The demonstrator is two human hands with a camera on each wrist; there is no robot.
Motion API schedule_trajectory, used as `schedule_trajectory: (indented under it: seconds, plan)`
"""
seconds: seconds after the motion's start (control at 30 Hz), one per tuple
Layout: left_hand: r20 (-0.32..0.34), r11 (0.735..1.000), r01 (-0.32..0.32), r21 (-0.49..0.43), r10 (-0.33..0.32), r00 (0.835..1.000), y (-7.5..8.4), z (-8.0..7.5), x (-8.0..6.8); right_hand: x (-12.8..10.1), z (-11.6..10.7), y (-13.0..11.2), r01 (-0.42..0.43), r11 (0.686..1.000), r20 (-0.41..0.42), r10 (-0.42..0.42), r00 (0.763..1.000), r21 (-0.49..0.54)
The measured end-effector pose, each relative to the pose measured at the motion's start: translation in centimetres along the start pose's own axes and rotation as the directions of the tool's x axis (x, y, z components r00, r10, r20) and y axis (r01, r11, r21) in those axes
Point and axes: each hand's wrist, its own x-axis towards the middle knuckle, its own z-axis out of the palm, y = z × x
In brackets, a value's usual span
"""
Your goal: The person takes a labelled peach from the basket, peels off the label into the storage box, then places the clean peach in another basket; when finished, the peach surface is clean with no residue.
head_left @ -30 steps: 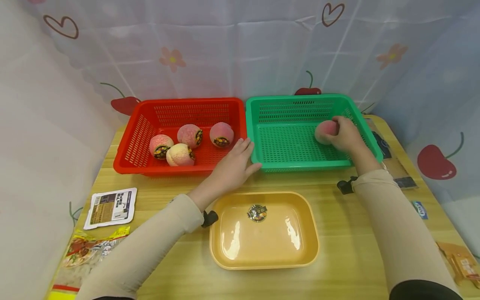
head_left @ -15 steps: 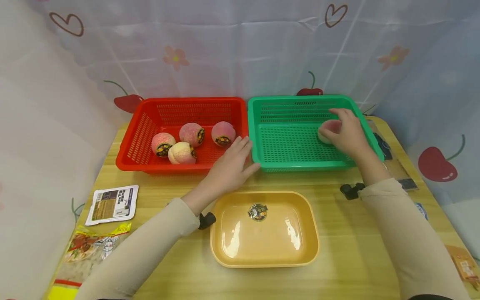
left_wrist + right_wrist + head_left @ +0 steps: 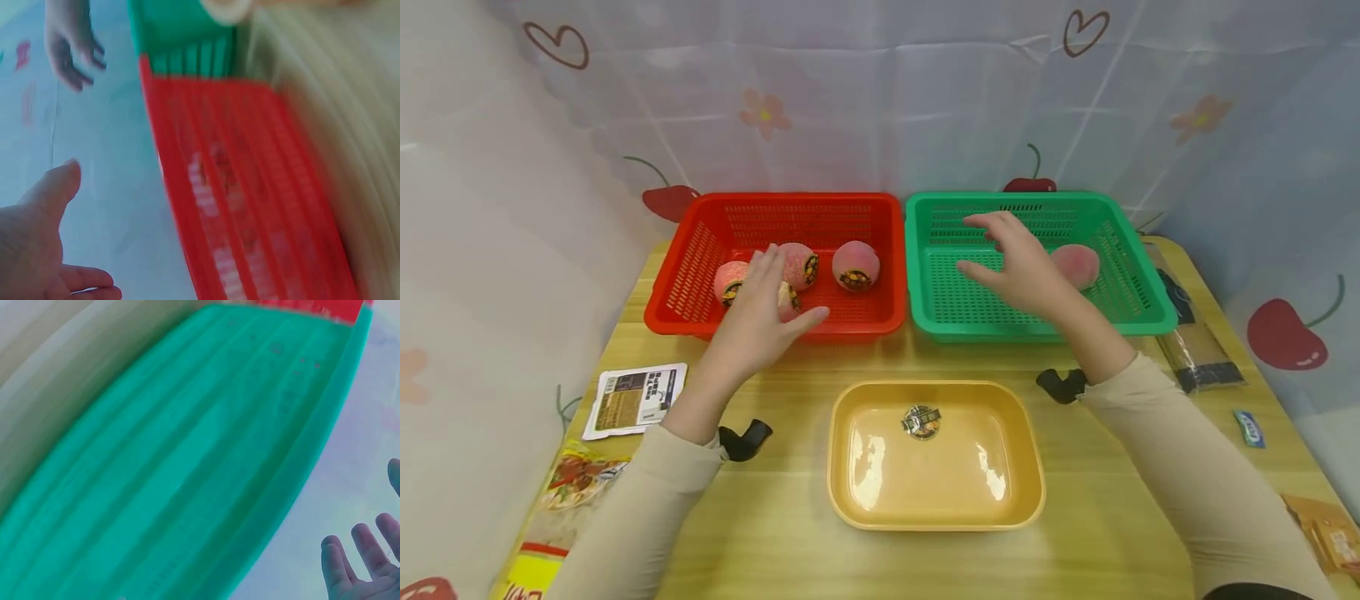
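Observation:
Over the front of the red basket (image 3: 775, 327) my left hand (image 3: 752, 321) hovers with fingers straight and thumb spread, holding nothing. Inside that basket lie several peaches, among them a pink peach (image 3: 855, 266) with a dark label at the right; my hand partly hides the pale one. Above the green basket (image 3: 955, 327) is my right hand (image 3: 1022, 267), empty, its thumb and fingers apart. A lone pink peach (image 3: 1077, 265) rests in the green basket, partly behind that hand. Both wrist views are blurred and show spread fingers (image 3: 370, 553) beside the basket walls.
A yellow tray (image 3: 936, 517) stands in front of the baskets. To the left lie a white-edged packet (image 3: 634, 402) and a food bag (image 3: 576, 492). A brown packet (image 3: 1202, 354), a small blue packet (image 3: 1249, 429) and an orange-brown packet (image 3: 1330, 533) lie at the right.
My right hand has let go of the peach in the green basket and moved left. My left hand has moved left from between the baskets to over the red basket.

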Motion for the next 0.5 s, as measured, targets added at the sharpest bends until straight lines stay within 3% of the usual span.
schedule_trajectory:
  seconds: [0.3, 0.5]
  plan:
    - [-0.026, 0.988, 0.149, 0.032, -0.148, 0.989, -5.9, -2.5, -0.4, 3.9, 4.1, -4.3, 0.026, 0.999, 0.150, -0.022, 0.988, -0.026]
    - [-0.064, 0.965, 0.245, 0.088, -0.240, 0.969, -8.4, -3.1, -0.3, 6.6, 7.7, -7.2, 0.079, 0.997, 0.266, -0.076, 0.961, -0.001]
